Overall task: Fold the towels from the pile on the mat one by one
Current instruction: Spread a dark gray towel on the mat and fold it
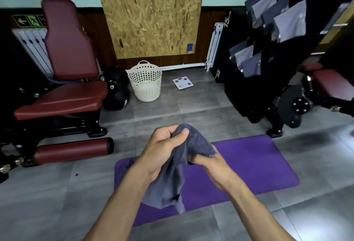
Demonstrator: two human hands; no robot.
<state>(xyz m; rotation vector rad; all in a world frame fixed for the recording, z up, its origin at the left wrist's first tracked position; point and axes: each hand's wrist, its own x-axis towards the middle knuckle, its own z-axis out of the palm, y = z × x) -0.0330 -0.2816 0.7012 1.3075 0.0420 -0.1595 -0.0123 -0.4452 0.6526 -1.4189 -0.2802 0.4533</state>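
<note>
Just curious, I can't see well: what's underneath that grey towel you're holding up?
Under the grey towel lies the purple mat on the tiled floor. The towel and left hand cover the mat's left part, so anything there stays hidden.

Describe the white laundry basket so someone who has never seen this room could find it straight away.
Look at the tall chipboard panel on the back wall. On the grey floor below its left half stands the cream plastic laundry basket, between black weight balls and a flat white bathroom scale. It alone is perforated with round holes.
</note>
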